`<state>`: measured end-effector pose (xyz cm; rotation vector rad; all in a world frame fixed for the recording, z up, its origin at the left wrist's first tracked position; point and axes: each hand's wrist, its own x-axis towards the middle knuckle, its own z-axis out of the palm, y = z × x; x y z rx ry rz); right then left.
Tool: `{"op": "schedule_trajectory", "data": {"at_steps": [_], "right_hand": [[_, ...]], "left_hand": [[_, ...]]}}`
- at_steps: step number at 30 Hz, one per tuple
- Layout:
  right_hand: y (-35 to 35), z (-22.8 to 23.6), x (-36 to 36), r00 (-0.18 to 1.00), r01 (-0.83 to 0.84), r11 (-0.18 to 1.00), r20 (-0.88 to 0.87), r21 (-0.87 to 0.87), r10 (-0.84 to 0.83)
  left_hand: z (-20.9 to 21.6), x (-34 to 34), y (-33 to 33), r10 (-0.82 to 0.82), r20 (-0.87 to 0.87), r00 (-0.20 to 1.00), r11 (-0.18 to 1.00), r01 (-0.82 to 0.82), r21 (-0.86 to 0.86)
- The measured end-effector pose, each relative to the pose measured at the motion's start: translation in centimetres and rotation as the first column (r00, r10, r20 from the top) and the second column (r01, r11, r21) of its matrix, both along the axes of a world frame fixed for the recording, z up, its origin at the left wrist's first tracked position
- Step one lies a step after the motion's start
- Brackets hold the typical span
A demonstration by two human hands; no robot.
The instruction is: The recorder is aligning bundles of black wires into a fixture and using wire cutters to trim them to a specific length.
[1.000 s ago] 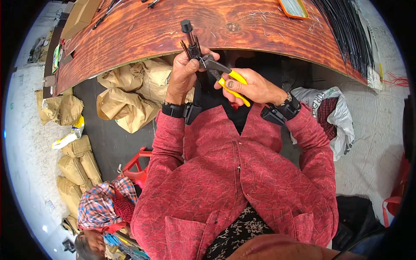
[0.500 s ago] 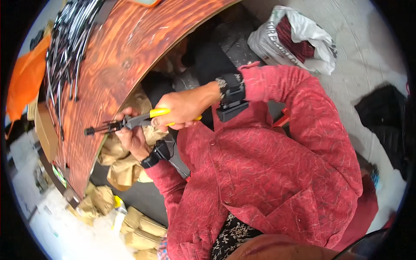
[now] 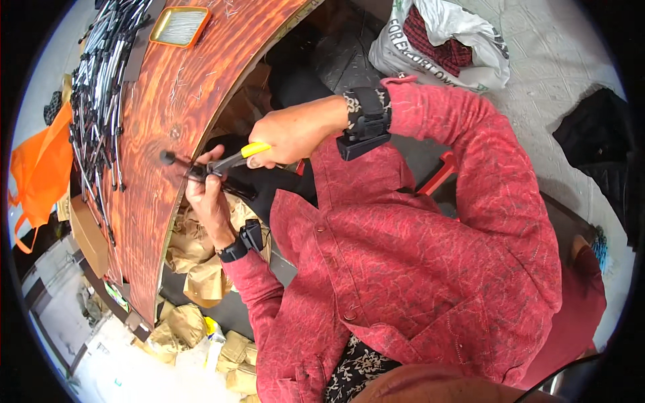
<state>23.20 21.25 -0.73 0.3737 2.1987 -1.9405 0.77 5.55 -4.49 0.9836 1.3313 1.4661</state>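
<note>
My right hand (image 3: 289, 138) is closed around the yellow handles of a pair of pliers (image 3: 255, 149). Their grey jaws reach left to the dark piece in my left hand (image 3: 209, 201). That hand is closed on a black frame of thin rods (image 3: 195, 172), which looks like part of an umbrella frame. A round black knob (image 3: 166, 157) at its far end is blurred by motion, over the table's edge. My left fingers pinch the frame close to the plier jaws. Exactly what the jaws grip is too small to tell.
The curved wood-grain table (image 3: 151, 215) carries a heap of silver and black rods (image 3: 101, 87) and an orange-rimmed tray (image 3: 180, 27) of thin metal pins. Brown paper (image 3: 201, 269) lies below its edge. A white sack (image 3: 410, 50) with checked cloth stands on the floor. An orange bag (image 3: 44, 168) hangs left.
Both hands, with the pliers and the frame, have shifted up a little in the view. The frame's knob end has swung upward and right. The pin tray has come into fuller view.
</note>
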Motion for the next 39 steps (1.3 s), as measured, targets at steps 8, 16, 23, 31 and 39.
{"op": "schedule_trajectory", "data": {"at_steps": [8, 16, 23, 31, 39], "right_hand": [[0.5, -0.8, 0.1, 0.999, 0.053, 0.972, -0.021, 0.228, -0.05], [1.3, 1.2, -3.3, 0.918, 0.283, 0.876, -0.376, 0.392, -0.128], [1.1, 4.8, -1.5, 0.918, 0.366, 0.909, -0.238, 0.202, -0.316], [7.8, 3.6, -2.1, 0.769, 0.638, 0.231, -0.626, 0.735, -0.13], [10.2, 2.4, -3.9, 0.804, 0.595, 0.16, -0.585, 0.788, -0.108]], "left_hand": [[-0.5, 0.5, 0.9, 0.019, -0.001, 1.0, 0.999, -0.019, 0.042], [1.2, 0.5, 1.4, 0.148, -0.254, 0.956, 0.986, -0.162, -0.036], [-3.6, 1.5, -3.9, 0.148, -0.331, 0.932, 0.983, -0.176, -0.058], [5.4, -2.7, -6.4, 0.483, -0.336, 0.809, 0.87, -0.487, 0.079], [8.3, -17.1, -7.9, 0.56, -0.526, 0.64, 0.771, -0.635, 0.047]]}}
